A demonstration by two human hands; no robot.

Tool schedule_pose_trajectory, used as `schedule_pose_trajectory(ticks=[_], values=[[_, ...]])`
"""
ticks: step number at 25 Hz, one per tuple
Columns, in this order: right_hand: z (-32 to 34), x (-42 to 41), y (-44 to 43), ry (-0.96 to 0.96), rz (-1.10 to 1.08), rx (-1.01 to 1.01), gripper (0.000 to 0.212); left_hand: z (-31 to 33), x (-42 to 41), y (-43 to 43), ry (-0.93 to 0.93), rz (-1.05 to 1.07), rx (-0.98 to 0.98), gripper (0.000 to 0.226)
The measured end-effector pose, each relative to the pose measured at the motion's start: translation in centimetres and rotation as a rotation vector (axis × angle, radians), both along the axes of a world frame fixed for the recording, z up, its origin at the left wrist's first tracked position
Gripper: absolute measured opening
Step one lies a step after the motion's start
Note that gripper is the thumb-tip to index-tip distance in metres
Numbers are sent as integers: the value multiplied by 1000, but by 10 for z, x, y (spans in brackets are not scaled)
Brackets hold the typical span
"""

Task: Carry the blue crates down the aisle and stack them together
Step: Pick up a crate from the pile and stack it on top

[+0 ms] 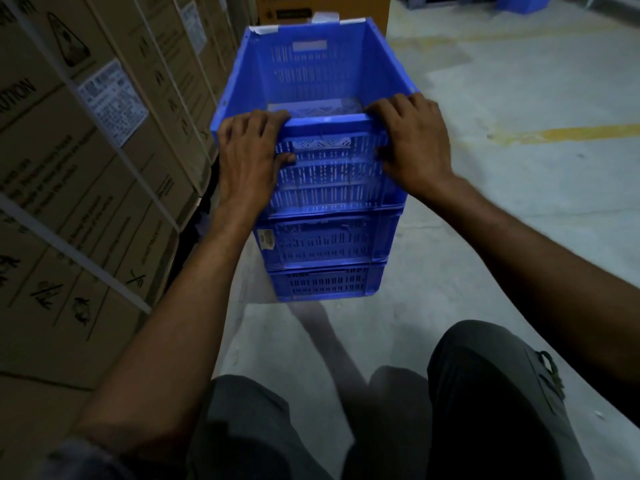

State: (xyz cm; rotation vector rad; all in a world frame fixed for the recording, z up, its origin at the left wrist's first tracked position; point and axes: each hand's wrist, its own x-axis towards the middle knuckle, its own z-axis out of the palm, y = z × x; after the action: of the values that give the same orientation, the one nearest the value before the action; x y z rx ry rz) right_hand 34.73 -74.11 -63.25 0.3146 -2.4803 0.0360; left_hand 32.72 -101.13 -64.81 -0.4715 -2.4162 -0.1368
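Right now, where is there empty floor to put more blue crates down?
The open concrete floor right of the crate stack, around the yellow line, is bare. Left is crowded: cardboard boxes stand close beside the stack, leaving only a thin dark gap. Both the left hand and right hand grip the top crate's near rim.

Warehouse aisle — stacked cartons (86,161), concrete floor (519,202).

Slotted, slightly glossy plastic crates (329,174); matt cardboard boxes (86,168); seemingly rough concrete floor (519,202).
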Motion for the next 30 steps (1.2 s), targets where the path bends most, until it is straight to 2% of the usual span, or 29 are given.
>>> schedule_pose_trajectory(ticks=[2, 4, 7, 9, 10, 11, 12, 13, 15, 16, 17, 18, 22, 25, 28, 30], values=[[11, 1, -1, -15, 33, -34, 52, 6, 1, 1, -20, -2, -27, 60], [11, 11, 1, 80, 72, -89, 46, -4, 12, 2, 25, -17, -57, 59], [-22, 27, -4, 213, 165, -116, 27, -38, 31, 10, 161, -43, -50, 44], [-65, 35, -9, 122, 173, -226, 13, -70, 42, 28, 210, -120, -4, 26], [-91, 39, -11, 28, 102, -323, 14, -88, 46, 39, 119, -122, 34, 18], [-115, 44, -14, -101, -7, -428, 18, -108, 49, 51, -75, -63, 128, 18], [-142, 48, -16, -260, -143, -557, 23, -133, 48, 61, -325, 49, 298, 23], [-169, 49, -17, -429, -268, -743, 25, -158, 48, 71, -595, 175, 568, 27], [-211, 46, -23, -731, -502, -1316, 16, -201, 42, 85, -1068, 311, 1323, 32], [-228, 41, -27, -804, -588, -1608, 12, -218, 40, 89, -1168, 324, 1615, 34], [-241, 35, -30, -822, -636, -1811, 10, -235, 37, 92, -1194, 357, 1759, 33], [-253, 27, -32, -822, -660, -1912, 9, -248, 34, 95, -1192, 396, 1829, 33], [-274, 5, -49, -775, -690, -2134, 7, -275, 29, 93, -1213, 456, 2000, 31], [-283, -5, -55, -628, -716, -2293, 10, -285, 33, 92, -1094, 417, 2052, 23], [-284, -10, -62, -573, -745, -2355, 17, -288, 37, 100, -881, 527, 2021, 23], [-280, -9, -66, -566, -733, -2367, 24, -287, 30, 107, -820, 568, 2083, 20]])
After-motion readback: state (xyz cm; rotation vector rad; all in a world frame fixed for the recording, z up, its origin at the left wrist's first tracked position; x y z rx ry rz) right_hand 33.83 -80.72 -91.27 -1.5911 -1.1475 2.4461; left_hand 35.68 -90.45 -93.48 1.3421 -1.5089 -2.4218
